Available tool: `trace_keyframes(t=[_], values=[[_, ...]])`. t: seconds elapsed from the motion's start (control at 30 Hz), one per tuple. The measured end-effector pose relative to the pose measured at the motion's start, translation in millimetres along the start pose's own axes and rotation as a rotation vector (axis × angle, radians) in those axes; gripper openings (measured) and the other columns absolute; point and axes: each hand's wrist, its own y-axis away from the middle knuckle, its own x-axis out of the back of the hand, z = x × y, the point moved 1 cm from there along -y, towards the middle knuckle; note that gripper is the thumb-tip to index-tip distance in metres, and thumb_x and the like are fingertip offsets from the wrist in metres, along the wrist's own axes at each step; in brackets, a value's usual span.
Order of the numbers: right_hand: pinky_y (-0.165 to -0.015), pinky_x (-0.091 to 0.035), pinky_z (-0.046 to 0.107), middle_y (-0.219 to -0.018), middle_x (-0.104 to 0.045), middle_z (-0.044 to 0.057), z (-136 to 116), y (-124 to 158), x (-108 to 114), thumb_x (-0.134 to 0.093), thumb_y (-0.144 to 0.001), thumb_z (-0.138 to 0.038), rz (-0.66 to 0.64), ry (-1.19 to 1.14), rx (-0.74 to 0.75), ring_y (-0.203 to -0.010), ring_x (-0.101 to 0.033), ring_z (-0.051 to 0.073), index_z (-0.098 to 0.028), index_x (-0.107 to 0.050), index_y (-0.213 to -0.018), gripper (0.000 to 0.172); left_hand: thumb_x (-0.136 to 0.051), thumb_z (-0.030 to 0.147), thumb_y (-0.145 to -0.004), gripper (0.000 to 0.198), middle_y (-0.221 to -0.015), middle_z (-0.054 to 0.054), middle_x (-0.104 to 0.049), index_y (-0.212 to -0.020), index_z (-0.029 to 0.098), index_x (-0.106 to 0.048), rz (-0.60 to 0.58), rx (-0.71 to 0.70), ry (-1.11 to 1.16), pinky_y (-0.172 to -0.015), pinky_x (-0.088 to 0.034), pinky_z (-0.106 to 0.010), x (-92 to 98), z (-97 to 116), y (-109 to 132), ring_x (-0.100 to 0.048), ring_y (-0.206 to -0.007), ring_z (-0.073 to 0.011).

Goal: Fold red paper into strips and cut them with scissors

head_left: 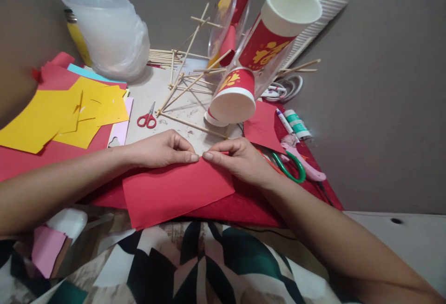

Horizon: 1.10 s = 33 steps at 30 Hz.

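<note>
A sheet of red paper (177, 190) hangs over the near edge of the table, its top edge pinched between thumbs and fingers. My left hand (167, 149) grips that edge from the left, and my right hand (237, 157) grips it just to the right, the thumbs almost touching. Beyond my hands stands a frame of thin wooden sticks (188, 85) joined with paper cups (233, 102) in red and white. Small red-handled scissors (147, 117) lie on the board past my left hand.
Yellow paper pieces (45, 115) are piled at the left, near a stack of plastic bowls (104, 34) in a bag. Green-handled scissors (294, 169), a pink glue gun (310, 167) and a marker (284, 120) lie at the right. More stacked cups (324, 11) lean at the wall.
</note>
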Motion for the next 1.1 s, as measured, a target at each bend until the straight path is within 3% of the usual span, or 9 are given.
trace_keyframes(t=[0.2,0.43,0.6,0.8,0.9,1.1], values=[[-0.047,-0.024,0.023,-0.054,-0.043,-0.005,12.0,1.8,8.9,-0.076,-0.078,-0.060,0.038,-0.140,-0.085,-0.050,-0.033,0.007,-0.016,-0.059,-0.060,0.050,-0.072,0.042,-0.083,0.030,-0.066,0.000,-0.063,-0.075,0.013,-0.072,0.091,0.034,0.052,-0.051,-0.038,-0.019,-2.4,-3.5,-2.9,-0.049,-0.056,-0.0094],[-0.047,-0.022,0.023,-0.056,-0.034,-0.007,14.2,1.5,7.5,-0.068,-0.090,-0.055,0.029,-0.128,0.032,-0.052,-0.026,0.006,-0.018,-0.049,-0.058,0.052,-0.071,0.042,-0.085,0.030,-0.067,0.000,-0.063,-0.077,0.013,-0.072,0.112,0.030,0.064,-0.051,-0.038,-0.018,-2.1,-8.1,-2.9,-0.049,-0.057,-0.0090],[-0.048,-0.023,0.023,-0.057,-0.039,-0.006,19.3,0.0,6.3,-0.067,-0.088,-0.063,0.027,-0.210,-0.042,-0.052,-0.030,0.006,-0.017,-0.051,-0.059,0.056,-0.067,0.042,-0.089,0.032,-0.067,0.000,-0.062,-0.077,0.012,-0.072,0.116,0.010,0.080,-0.051,-0.037,-0.018,-4.4,-9.5,-3.0,-0.048,-0.056,-0.0084],[-0.051,-0.029,0.023,-0.059,-0.055,-0.003,15.5,-0.4,1.4,-0.089,-0.065,-0.056,0.070,-0.257,-0.180,-0.054,-0.041,0.008,-0.015,-0.069,-0.069,0.045,-0.067,0.042,-0.088,0.034,-0.061,0.003,-0.054,-0.073,0.012,-0.068,0.118,-0.031,0.062,-0.049,-0.032,-0.017,-7.7,-11.9,-3.9,-0.041,-0.053,-0.0071],[-0.054,-0.034,0.023,-0.062,-0.061,-0.001,10.4,0.7,0.4,-0.089,-0.064,-0.054,0.097,-0.201,-0.152,-0.058,-0.047,0.010,-0.014,-0.074,-0.069,0.043,-0.066,0.044,-0.089,0.035,-0.061,0.002,-0.055,-0.074,0.012,-0.069,0.108,-0.027,0.047,-0.049,-0.034,-0.018,-8.2,-11.4,-3.0,-0.042,-0.054,-0.0077],[-0.053,-0.035,0.025,-0.060,-0.059,-0.002,8.6,4.0,6.5,-0.089,-0.067,-0.050,0.194,-0.157,-0.073,-0.056,-0.045,0.010,-0.017,-0.074,-0.066,0.036,-0.074,0.045,-0.083,0.032,-0.066,0.000,-0.063,-0.076,0.013,-0.072,0.126,0.023,0.111,-0.051,-0.038,-0.018,-3.8,-7.5,1.2,-0.049,-0.056,-0.0089]])
